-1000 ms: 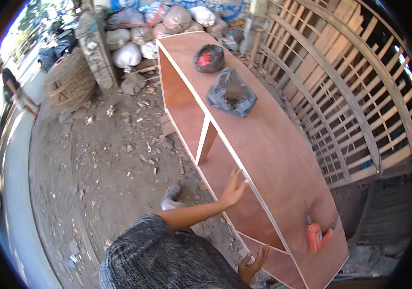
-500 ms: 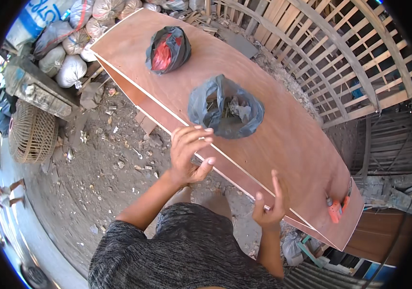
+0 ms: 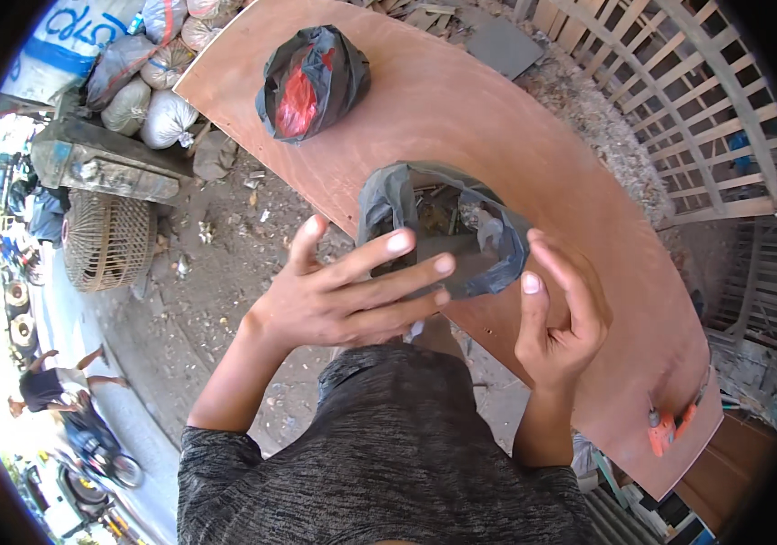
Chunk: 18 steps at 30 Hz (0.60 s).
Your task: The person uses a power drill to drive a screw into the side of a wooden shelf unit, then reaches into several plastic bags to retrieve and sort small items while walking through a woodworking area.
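Note:
A dark plastic bag (image 3: 385, 198), its mouth wide open, stands on a long reddish plywood panel (image 3: 552, 173). Small loose pieces lie inside, some narrow like nails or screws, too small to name surely. My left hand (image 3: 343, 295) is spread in front of the bag's near left side, fingertips overlapping its rim in view; contact cannot be made out. At the bag's right side is my right hand (image 3: 570, 318), its thumb and forefinger apart and nothing between them. Farther left on the panel sits a second dark bag (image 3: 338, 86) with red plastic (image 3: 297, 104) showing inside.
Orange-handled tools (image 3: 665, 431) lie at the panel's right end. Stuffed sacks (image 3: 168, 118) are piled at the far left, near a woven basket (image 3: 111, 241). A slatted wooden frame (image 3: 706, 100) stands at the far right. Beyond the littered ground, a person (image 3: 48, 386) is by a motorbike (image 3: 98, 445).
My view has shifted nearer to the panel. Both hands have come up to the open bag, and the left hand's fingers have spread and turned to the right.

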{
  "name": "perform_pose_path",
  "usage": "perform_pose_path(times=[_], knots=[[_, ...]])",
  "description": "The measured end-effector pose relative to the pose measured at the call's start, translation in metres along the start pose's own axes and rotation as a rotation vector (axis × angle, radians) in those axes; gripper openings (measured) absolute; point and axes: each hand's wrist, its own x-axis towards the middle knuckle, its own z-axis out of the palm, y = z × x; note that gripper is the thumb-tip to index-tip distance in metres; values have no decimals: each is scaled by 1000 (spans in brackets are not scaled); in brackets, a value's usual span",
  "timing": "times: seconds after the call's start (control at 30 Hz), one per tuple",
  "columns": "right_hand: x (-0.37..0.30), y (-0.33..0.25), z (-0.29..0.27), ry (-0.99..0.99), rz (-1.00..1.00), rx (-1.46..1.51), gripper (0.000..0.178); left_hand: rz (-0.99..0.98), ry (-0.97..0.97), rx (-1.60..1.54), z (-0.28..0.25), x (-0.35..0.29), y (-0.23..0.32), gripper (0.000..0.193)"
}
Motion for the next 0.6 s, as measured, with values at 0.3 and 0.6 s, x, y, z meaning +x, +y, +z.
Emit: perform_pose_path(times=[0.3, 0.6], knots=[[15, -8, 35, -554, 72, -370, 39, -74, -358, 21, 4, 3, -38, 29], [27, -17, 54, -745, 222, -441, 30, -187, -242, -152, 7, -4, -61, 13]])
